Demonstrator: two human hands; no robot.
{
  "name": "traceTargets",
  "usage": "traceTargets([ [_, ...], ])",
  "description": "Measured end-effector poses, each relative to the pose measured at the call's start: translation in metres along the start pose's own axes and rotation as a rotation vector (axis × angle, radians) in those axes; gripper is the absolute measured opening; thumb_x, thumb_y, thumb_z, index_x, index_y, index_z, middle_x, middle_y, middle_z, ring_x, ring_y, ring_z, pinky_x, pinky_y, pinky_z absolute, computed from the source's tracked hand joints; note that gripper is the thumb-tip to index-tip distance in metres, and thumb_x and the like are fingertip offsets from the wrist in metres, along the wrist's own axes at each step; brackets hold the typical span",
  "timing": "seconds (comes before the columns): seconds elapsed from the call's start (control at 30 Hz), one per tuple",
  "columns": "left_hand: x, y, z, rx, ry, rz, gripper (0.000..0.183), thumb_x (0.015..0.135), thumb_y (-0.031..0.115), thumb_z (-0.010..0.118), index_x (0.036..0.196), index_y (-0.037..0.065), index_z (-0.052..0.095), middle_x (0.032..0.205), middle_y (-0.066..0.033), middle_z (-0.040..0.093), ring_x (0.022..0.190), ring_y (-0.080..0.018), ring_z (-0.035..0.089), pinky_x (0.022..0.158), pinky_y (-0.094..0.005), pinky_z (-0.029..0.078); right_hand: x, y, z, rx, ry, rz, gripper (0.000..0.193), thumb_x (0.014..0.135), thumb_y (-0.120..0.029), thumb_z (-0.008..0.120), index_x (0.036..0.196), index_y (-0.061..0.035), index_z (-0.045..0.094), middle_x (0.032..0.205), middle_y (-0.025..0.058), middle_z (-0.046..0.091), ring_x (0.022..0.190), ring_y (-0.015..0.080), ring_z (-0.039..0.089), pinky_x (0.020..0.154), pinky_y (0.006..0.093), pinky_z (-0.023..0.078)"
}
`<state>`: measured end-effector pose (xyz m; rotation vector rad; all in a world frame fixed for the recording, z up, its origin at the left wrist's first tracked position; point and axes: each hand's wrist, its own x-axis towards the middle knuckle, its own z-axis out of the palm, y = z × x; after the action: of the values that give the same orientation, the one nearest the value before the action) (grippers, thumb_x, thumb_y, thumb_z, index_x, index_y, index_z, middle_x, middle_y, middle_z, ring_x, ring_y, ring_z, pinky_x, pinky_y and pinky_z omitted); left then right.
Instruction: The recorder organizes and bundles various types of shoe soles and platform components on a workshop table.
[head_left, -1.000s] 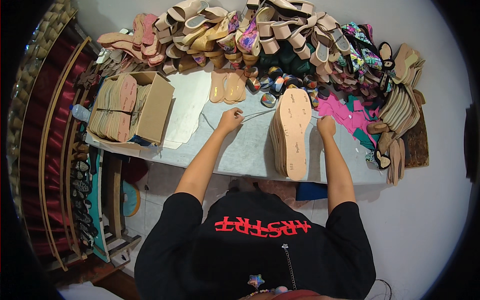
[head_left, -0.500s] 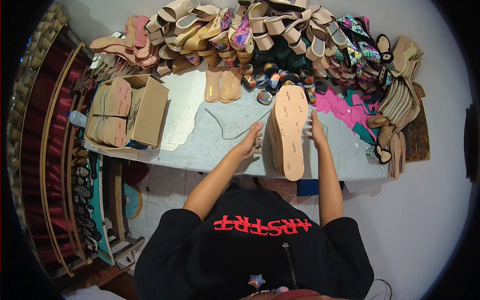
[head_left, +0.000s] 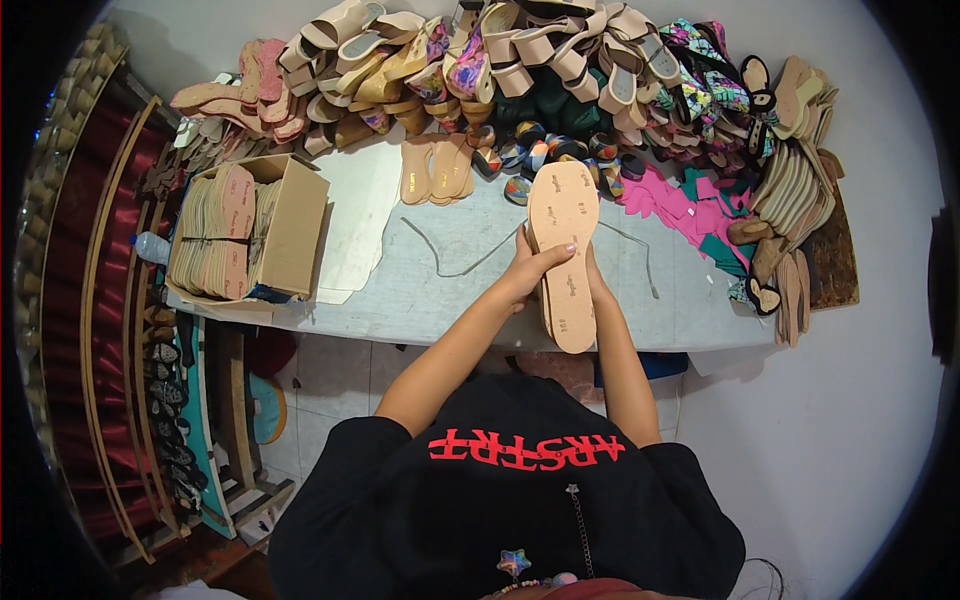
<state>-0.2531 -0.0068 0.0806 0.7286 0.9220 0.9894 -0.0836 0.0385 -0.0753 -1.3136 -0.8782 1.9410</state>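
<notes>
While both hands grip sole stack (head_left: 563, 255); left hand (head_left: 527, 270) wrapped | right hand (head_left: 592, 283) seemingly clasping

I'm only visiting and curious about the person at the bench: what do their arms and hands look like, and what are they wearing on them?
Both arms are bare from the short sleeves of a black T-shirt down. The left hand and the right hand wear no gloves. No watch, bracelet or ring shows, though the right hand is mostly hidden. The shirt has red lettering across it.

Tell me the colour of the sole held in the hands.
Light tan, seen in the head view: the sole.
</notes>
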Motion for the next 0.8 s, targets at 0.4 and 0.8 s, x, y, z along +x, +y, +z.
traceTargets([
  [0.4, -0.028, 0.017, -0.037, -0.073, 0.09, -0.098, 0.083, 0.074, 0.024, 0.07, 0.133, 0.012, 0.013, 0.119, -0.0175, 0.044, 0.108, -0.0288, 0.048, 0.08, -0.0486, 0.046, -0.038, -0.035, 0.038, -0.246, 0.087, 0.183, 0.105, 0.066, -0.083, 0.028, 0.137, -0.0055, 0.023, 0.127, 0.0228, 0.04, 0.11, 0.03, 0.045, 0.091, 0.0394, 0.034],
  [0.8, -0.052, 0.002, -0.141, -0.43, -0.142, 0.015, 0.056, 0.086, 0.006, 0.049, 0.135, 0.007, 0.021, 0.124, -0.0121, 0.043, 0.109, -0.021, 0.049, 0.09, -0.0363, 0.044, -0.029, -0.013, 0.06, -0.133, 0.134, 0.097, 0.098, 0.074, -0.06, 0.051, 0.132, 0.0105, 0.017, 0.127, 0.029, 0.037, 0.118, 0.0324, 0.041, 0.095, 0.035, 0.034],
])
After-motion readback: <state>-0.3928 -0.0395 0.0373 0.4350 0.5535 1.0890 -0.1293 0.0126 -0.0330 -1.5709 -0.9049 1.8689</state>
